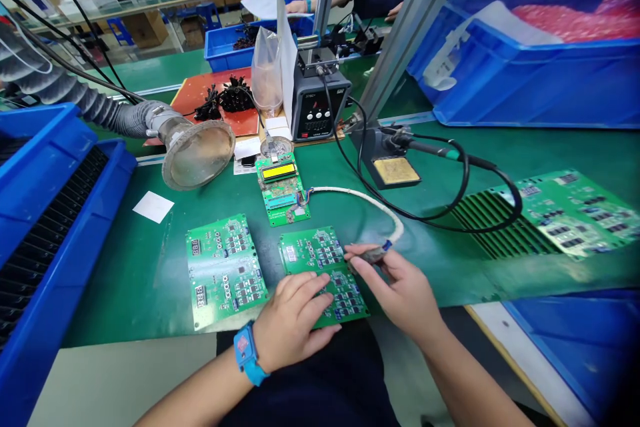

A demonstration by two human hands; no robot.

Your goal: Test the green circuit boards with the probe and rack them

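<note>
Two green circuit boards lie side by side near the front edge of the green bench. My left hand (295, 317), with a blue wrist strap, grips the near edge of the right circuit board (313, 250), fingers curled over it. My right hand (397, 290) pinches a small connector (376, 253) at the end of a white braided cable (365, 197), right at that board's right edge. The cable runs back to a small tester board with a yellow display (281, 188). The left circuit board (223, 267) lies untouched.
A fume extractor funnel (197, 153) hangs at the left, a soldering station (317, 103) and iron stand (395, 170) behind. Blue bins stand at the left (45, 227) and right (525, 80). More boards (575, 213) rest on a rack. Another person works across the bench.
</note>
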